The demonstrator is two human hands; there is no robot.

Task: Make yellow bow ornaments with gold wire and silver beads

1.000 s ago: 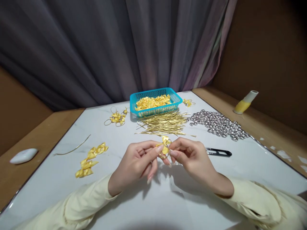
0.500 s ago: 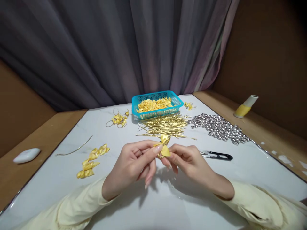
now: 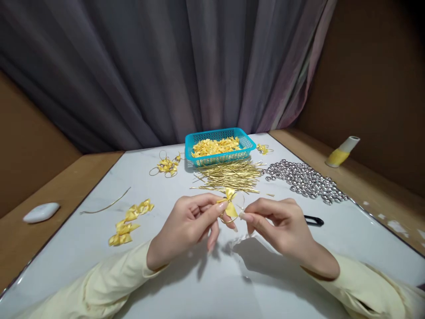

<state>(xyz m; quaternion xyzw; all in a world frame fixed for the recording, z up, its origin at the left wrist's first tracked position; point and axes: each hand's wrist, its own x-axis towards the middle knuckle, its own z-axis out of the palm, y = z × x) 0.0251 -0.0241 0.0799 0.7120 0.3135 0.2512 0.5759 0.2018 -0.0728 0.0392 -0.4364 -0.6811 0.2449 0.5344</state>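
Above the glossy white tabletop (image 3: 212,288), the grip of the left hand (image 3: 192,221) pinches a shiny yellow ribbon bow (image 3: 231,210), and that of the right hand (image 3: 282,223) is closed on its thin gold wire loop (image 3: 228,222); too hard a pull could kink the loop or loosen the bow. Beyond, a careless sweep could knock the black looped tool handle (image 3: 318,220) or, farther off, scatter the rounded silver beads (image 3: 303,179).
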